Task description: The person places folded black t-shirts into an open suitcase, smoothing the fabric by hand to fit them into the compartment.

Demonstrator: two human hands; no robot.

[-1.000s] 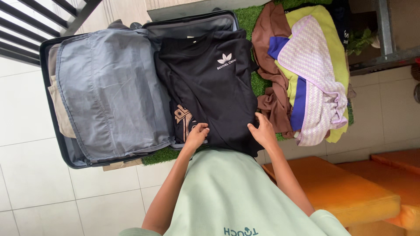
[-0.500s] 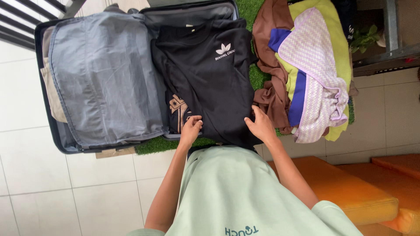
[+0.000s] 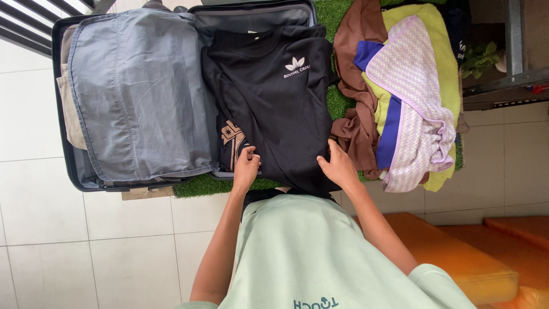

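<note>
Head view, looking straight down past a pale green shirt front (image 3: pixel 303 252): both bare forearms reach forward to the near hem of a black T-shirt (image 3: pixel 274 103). The left hand (image 3: pixel 247 167) rests fingers-down on the hem's left corner, just beside a tan printed patch on a darker garment underneath; the right hand (image 3: pixel 338 166) presses on the right corner. Whether either grip is pinching cloth or only pressing flat, I cannot tell. Both hands sit equally near, one at each end of the hem.

That shirt lies directly ahead of the hands, its long axis running away from the person, collar at the far end. It rests in the right half of an open suitcase (image 3: pixel 66 149), whose left half is covered by a grey fabric divider (image 3: pixel 137 91). Under the case is a strip of green artificial turf (image 3: pixel 200 186) on a white tiled floor (image 3: pixel 51 240). To the right lies a heap of clothes (image 3: pixel 400 103), brown, yellow, blue and lilac, touching the shirt's edge. Orange cushions (image 3: pixel 457 257) lie at lower right.
</note>
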